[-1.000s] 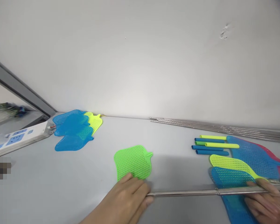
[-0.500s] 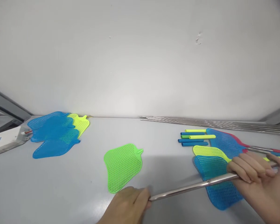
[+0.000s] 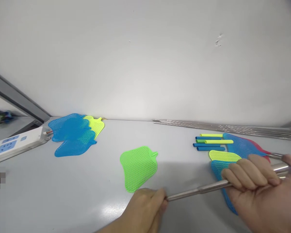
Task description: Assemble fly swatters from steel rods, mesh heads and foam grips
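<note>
Both hands hold a silver telescopic metal rod [image 3: 199, 190], slanting up to the right above the table. My left hand [image 3: 145, 207] pinches its thin left end. Around the thicker part my right hand [image 3: 257, 187] is wrapped, and the rod's wide end comes out past the thumb. A green fly swatter head [image 3: 139, 168] lies flat just beyond my left hand. Partly hidden under my right hand are a blue swatter head [image 3: 219, 168] and a yellow swatter head [image 3: 224, 156]. Behind these rests another blue swatter head [image 3: 242, 147] overlapping a red one.
Several blue, yellow and green tubes [image 3: 210, 145] lie at the right. Thin metal rods [image 3: 208, 127] run along the wall. On the left, blue and yellow swatter heads [image 3: 74, 132] are piled beside a white power strip [image 3: 16, 144]. A grey frame bar [image 3: 19, 97] stands at the left edge.
My right hand has slid left along the rod, closer to my left hand, so less rod shows between them. The view has shifted left, and things sit further right in it.
</note>
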{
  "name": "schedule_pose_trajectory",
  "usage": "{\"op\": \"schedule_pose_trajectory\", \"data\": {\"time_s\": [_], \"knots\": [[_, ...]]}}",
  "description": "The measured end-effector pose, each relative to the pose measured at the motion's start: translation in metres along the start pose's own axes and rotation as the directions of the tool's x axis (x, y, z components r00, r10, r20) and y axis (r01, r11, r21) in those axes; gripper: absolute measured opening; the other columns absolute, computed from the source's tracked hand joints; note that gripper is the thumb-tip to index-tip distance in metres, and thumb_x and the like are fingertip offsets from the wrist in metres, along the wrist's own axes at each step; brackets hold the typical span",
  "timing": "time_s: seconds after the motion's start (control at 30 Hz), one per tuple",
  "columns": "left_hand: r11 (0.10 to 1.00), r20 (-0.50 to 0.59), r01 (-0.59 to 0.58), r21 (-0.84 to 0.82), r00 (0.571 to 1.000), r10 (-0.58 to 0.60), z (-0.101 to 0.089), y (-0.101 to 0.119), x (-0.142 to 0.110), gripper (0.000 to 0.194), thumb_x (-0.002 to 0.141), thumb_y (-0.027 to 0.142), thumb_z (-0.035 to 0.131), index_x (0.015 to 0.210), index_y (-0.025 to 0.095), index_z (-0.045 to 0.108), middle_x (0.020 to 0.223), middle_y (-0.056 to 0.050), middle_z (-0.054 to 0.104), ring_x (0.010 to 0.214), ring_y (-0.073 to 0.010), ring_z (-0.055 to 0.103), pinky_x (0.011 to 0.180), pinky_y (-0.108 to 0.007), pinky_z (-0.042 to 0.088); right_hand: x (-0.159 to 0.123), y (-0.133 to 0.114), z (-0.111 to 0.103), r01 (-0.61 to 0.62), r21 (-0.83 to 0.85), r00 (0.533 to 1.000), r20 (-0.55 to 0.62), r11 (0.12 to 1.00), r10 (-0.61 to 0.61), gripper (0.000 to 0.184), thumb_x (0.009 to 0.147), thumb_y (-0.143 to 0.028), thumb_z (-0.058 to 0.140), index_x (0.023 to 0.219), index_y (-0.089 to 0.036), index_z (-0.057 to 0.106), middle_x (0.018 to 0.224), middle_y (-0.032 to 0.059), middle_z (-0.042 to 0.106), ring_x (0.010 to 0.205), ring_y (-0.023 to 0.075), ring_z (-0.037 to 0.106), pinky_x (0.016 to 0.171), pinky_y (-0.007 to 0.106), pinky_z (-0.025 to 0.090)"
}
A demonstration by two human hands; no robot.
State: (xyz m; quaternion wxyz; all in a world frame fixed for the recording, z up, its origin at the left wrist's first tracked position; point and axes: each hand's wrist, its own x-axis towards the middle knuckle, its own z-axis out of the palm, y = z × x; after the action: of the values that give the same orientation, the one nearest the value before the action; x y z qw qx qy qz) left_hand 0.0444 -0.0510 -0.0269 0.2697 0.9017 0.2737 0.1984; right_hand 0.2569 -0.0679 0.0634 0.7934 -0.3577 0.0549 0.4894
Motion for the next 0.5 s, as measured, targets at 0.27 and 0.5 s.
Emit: {"op": "schedule_pose_trajectory", "data": {"time_s": [0.27, 0.5], "knots": [[0.99, 0.027, 0.05, -0.131, 0.999, -0.046, 0.002, -0.001, -0.002, 0.022, 0.089, 0.022, 0.024, 0.067, 0.02, 0.029, 0.052, 0.002, 0.044, 0.045, -0.0105, 0.039, 0.045, -0.022, 0.029, -0.012, 0.049, -0.001, -0.135, -0.049, 0.931, 0.337, 0.99, 0.144, 0.051, 0.074, -0.047, 0.04, 0.045, -0.019, 0.007, 0.041, -0.0057, -0.002, 0.035, 0.0076, 0.004, 0.031, 0.027, 0.008], [0.994, 0.013, 0.053, -0.096, 0.999, -0.052, 0.002, 0.002, -0.002, 0.024, 0.09, 0.024, 0.024, 0.066, 0.02, 0.028, 0.05, 0.003, 0.041, 0.044, -0.0097, 0.035, 0.045, -0.023, 0.028, -0.012, 0.063, -0.007, -0.205, -0.037, 0.904, 0.375, 0.978, 0.204, 0.052, 0.072, -0.051, 0.04, 0.044, -0.02, 0.009, 0.04, -0.006, 0.0, 0.035, 0.0071, 0.005, 0.032, 0.025, 0.009]]}}
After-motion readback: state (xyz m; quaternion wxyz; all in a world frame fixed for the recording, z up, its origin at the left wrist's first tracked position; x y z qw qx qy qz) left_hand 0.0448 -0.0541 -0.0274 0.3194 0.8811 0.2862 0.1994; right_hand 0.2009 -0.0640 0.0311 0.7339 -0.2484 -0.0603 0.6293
